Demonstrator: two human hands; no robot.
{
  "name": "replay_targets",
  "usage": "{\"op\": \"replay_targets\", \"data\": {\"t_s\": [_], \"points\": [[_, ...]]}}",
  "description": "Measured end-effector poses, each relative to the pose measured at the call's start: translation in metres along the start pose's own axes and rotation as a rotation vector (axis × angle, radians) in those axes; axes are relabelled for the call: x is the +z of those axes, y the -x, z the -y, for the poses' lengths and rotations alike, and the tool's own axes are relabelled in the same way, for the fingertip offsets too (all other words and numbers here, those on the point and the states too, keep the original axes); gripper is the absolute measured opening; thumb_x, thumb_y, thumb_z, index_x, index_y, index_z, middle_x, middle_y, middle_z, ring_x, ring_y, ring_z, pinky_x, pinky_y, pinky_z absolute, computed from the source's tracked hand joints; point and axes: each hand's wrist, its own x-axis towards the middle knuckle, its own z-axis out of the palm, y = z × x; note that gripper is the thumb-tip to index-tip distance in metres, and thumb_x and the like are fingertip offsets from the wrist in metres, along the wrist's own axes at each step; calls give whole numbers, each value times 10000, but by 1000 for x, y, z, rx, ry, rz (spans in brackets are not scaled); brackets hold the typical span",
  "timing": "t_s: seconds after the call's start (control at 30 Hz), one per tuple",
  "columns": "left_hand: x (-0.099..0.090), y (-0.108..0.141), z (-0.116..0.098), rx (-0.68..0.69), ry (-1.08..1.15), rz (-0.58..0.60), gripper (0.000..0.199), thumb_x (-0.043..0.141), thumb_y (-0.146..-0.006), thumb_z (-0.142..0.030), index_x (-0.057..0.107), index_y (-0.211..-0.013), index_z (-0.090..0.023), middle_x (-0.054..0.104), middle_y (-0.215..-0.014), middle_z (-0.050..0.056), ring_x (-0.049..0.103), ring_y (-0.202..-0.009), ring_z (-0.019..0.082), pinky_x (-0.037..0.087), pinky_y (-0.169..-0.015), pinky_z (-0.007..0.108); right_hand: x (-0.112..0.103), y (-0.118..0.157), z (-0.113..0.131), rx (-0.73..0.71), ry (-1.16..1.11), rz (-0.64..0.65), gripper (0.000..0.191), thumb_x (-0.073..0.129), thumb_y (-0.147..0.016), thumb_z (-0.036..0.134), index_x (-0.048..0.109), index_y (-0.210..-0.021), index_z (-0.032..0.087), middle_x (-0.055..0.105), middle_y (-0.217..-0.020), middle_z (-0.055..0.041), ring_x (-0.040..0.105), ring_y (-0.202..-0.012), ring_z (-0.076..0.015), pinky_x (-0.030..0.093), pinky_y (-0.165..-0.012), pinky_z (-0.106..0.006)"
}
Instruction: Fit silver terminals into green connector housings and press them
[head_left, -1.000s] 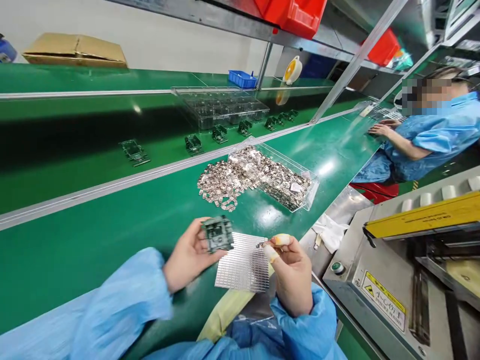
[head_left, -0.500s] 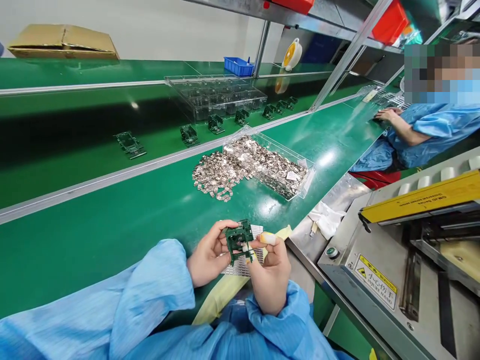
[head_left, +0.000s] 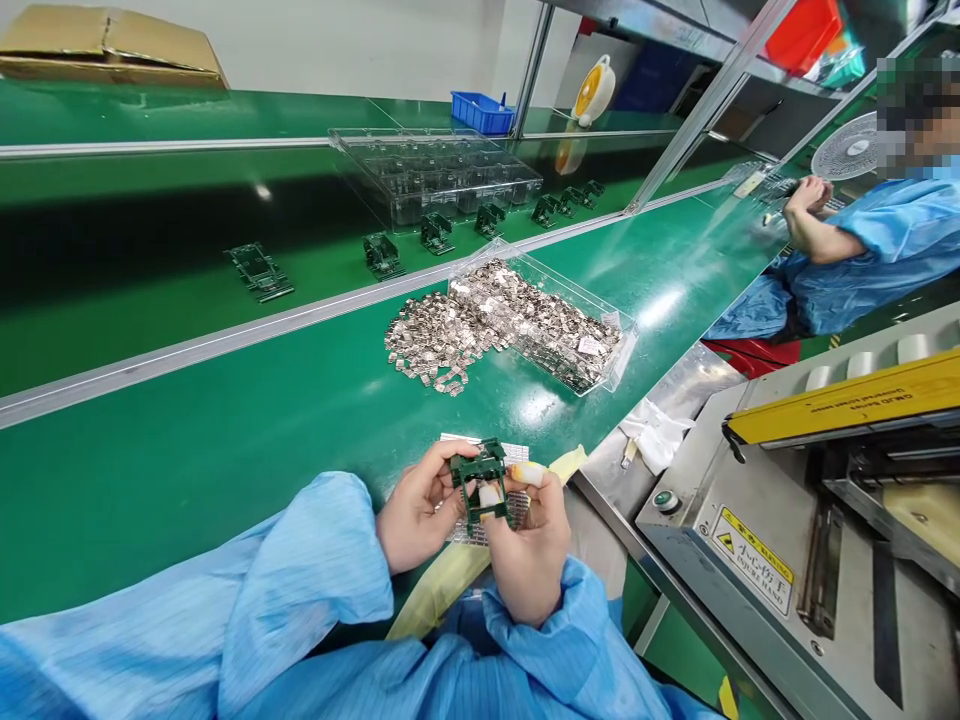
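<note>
My left hand (head_left: 416, 515) is closed on the left side of a green circuit board assembly (head_left: 480, 465), a small open frame of joined boards. My right hand (head_left: 531, 560) grips its right and lower edge, the thumb in front and a white-wrapped finger showing through the frame's opening. Another finger with a white and yellow covering points left beside it. Whether a small part sits between these fingers is hidden. Beneath the hands lies a pale sheet with rows of small marks or pieces (head_left: 517, 452), next to a yellowish strip (head_left: 439, 590).
Small metal pieces (head_left: 427, 340) are heaped beside a clear tray (head_left: 626, 365) full of them. Several green board assemblies (head_left: 382, 257) line the ledge before a clear compartment tray (head_left: 360, 165). At right stand a machine (head_left: 697, 535) and a co-worker in blue (head_left: 892, 240).
The board assembly has turned in my hands, so its opening faces me more. My right hand has shifted slightly left. The co-worker's hands have risen.
</note>
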Motion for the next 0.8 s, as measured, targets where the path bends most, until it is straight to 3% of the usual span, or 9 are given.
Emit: {"op": "replay_targets", "data": {"t_s": [0.2,0.57,0.8], "points": [[2,1,-3,-48,-21,-51,245,602,-888,-253,536,-1124,-249,658,-917,23,627,-770,131,522,-678,210,2,0,-4,28,-126,-9,280,698,-740,150,577,-978,233,660,-897,-11,649,-824,-164,531,-752,-289],[1,4,-4,-108,-154,-95,294,663,-779,-185,595,-1061,-234,634,-765,1,565,-638,132,463,-580,221,2,-9,4,255,-296,78,313,756,-664,162,555,-892,237,652,-788,18,633,-721,-144,535,-667,-253],[2,8,-8,-119,-211,-89,318,662,-736,-145,621,-1036,-241,612,-714,-15,546,-611,130,465,-582,225,0,-1,8,257,-358,59,256,698,-658,139,526,-815,244,594,-752,38,623,-735,-148,536,-687,-260]]}}
